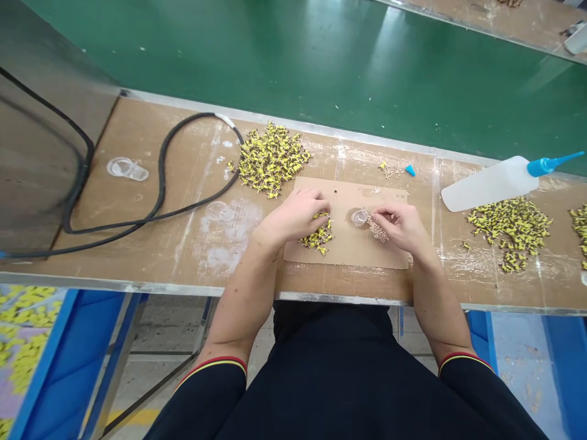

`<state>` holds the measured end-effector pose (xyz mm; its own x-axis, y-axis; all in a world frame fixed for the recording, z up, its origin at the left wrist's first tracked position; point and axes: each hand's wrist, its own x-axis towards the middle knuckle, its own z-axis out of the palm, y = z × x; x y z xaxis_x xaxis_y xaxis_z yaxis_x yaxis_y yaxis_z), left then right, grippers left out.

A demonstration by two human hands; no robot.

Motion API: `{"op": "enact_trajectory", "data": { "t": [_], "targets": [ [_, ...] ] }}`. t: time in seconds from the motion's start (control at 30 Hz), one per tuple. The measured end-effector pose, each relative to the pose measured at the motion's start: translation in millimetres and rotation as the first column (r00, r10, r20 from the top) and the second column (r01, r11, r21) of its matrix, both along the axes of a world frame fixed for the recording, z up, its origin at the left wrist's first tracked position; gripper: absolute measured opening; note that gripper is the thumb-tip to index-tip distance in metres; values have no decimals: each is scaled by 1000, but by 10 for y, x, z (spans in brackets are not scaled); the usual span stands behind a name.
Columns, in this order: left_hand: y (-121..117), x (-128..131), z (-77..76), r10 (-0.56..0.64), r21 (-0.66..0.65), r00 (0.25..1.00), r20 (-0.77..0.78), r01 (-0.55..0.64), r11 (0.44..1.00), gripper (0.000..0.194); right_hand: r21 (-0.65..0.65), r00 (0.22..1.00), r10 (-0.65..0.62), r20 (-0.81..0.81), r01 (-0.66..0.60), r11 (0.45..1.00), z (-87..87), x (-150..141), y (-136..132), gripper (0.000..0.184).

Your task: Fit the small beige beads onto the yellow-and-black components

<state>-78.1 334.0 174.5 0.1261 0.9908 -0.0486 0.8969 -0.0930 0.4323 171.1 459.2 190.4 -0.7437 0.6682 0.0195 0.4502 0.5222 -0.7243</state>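
My left hand (306, 214) curls over a small heap of yellow-and-dark pieces (320, 239) on a cardboard sheet (348, 253). Its fingers are bent together, and they hide whatever they hold. My right hand (398, 225) has thumb and forefinger pinched at the right side of a small round clear dish (359, 217). Anything in that pinch is too small to make out. Beneath its fingertips lies a little pile of tiny beige pieces (378, 231). The dish rests on a damp-looking spot of the cardboard, between both hands.
A large yellow heap (273, 159) lies behind my left hand, beside a looping black cable (161, 165). To the right, a white squeeze bottle (490, 183) with a blue nozzle lies near another yellow heap (511, 229). A blue cap (409, 170) sits behind the cardboard. Green surface (321, 67) runs beyond the table.
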Motion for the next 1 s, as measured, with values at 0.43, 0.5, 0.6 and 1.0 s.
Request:
{"op": "enact_trajectory", "data": {
  "t": [0.43, 0.5, 0.6, 1.0],
  "targets": [
    [48, 136, 31, 89, 33, 993, -80, -87, 996, 21, -53, 1000, -11, 4, 12, 999, -44, 14, 5, 18],
    [51, 162, 53, 115, 30, 990, -86, -113, 993, 20, -53, 1000, -9, -4, 9, 999, -44, 13, 7, 17],
    [56, 203, 91, 150, 0, 984, -93, -150, 989, 19, -50, 1000, -2, -10, 1, 999, -45, 9, 13, 17],
    [73, 233, 121, 186, -44, 978, -90, -191, 981, 18, -58, 999, 1, -41, -4, 998, -72, 4, 22, 15]
  ]
}}
